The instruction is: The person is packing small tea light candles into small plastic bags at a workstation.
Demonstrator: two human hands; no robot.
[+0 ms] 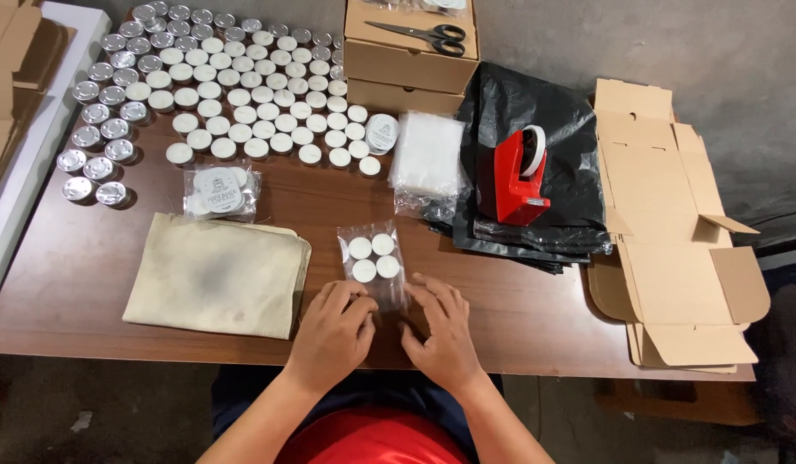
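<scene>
1. Brown wooden table (88,283) on a grey concrete floor; camera looks straight down at it, w/ the person's red shirt at the bottom edge.
2. Landmark: clear plastic bag of four white tealight candles (373,259), lying flat near the table's front edge, about mid-table.
3. Left hand (331,333) sits on the bag's near end, left side; fingers curled, tips pressed down on the plastic.
4. Right hand (441,331) sits at the bag's near end, right side; fingers bent and a bit spread, tips on or at the plastic. Can't tell if either grip actually pinches the film or only presses it flat.
5. Beige cloth (216,273) lies just left of the bag, flat.
6. Second filled candle bag w/ round label (217,191) is beyond the cloth, up-left of the landmark bag.
7. Big field of loose tealights (243,94), white wax tops plus silver cups, covers the far-left table, well beyond the bag.
8. Stack of empty clear bags (428,155) lies beyond the bag, slightly right.
9. Red tape dispenser (518,176) stands on black plastic sheeting (535,112), right of the bag.
10. Flat unfolded cardboard box (673,232) is far right of the bag, at the table's edge.
11. Closed cardboard boxes (406,64) w/ black scissors (419,36) on top sit at the far side, beyond the empty bags.
</scene>
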